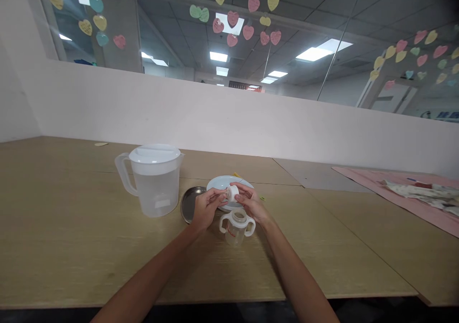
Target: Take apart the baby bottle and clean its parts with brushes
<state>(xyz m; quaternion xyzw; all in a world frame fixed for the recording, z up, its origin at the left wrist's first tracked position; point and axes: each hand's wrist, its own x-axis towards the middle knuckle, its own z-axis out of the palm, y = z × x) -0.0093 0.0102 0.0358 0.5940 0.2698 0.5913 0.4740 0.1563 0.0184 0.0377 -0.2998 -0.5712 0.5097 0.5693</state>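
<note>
Above the table, both of my hands meet at a white bottle collar [233, 193]. My right hand [251, 202] grips the collar's right side between thumb and fingers. From the other side, the fingertips of my left hand [208, 205] pinch a pale, see-through part at the collar's end, which looks like a teat. Just below and in front stands a clear baby bottle [235, 234] with two white handles, upright and with its mouth uncovered. Behind my hands lies a pale blue-white plate [217, 182], partly covered by them. A round metal dish [188, 205] sits beside my left hand.
To the left stands a lidded, translucent pitcher [158, 189] that seems to hold water. A pink cloth [362, 182] with crumpled fabric lies at the right. The wooden table [89, 246] ends at a white wall [215, 122] behind. Yellow bits show near the plate.
</note>
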